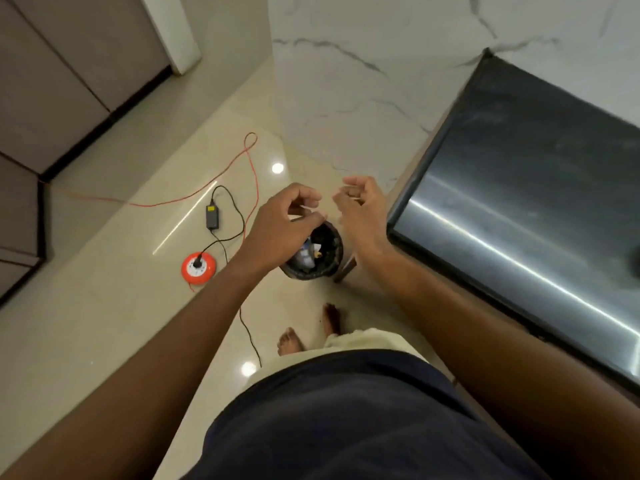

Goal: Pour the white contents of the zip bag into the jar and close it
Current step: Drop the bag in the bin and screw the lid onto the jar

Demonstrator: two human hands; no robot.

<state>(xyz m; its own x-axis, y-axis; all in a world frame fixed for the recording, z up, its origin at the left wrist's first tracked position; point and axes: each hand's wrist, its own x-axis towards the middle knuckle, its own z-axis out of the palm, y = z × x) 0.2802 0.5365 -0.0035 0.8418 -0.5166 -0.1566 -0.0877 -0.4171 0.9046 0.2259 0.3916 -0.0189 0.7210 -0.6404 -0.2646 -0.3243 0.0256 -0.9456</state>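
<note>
Neither the zip bag nor the jar shows in the head view. My left hand (284, 223) hovers over a dark round waste bin (332, 258) on the floor, fingers loosely curled and apart, holding nothing. My right hand (360, 209) hangs just right of it above the bin's far rim, fingers also bent and apart, with nothing visible in it. The bin is lined with a dark bag and holds bits of rubbish, among them something pale.
A black glossy counter (519, 188) runs along the right. On the cream floor to the left lie an orange cable reel (198, 267), a black power adapter (212, 216) and thin orange wire (252, 161). My bare feet (291, 341) stand below the bin. Brown cabinets (52, 81) fill the far left.
</note>
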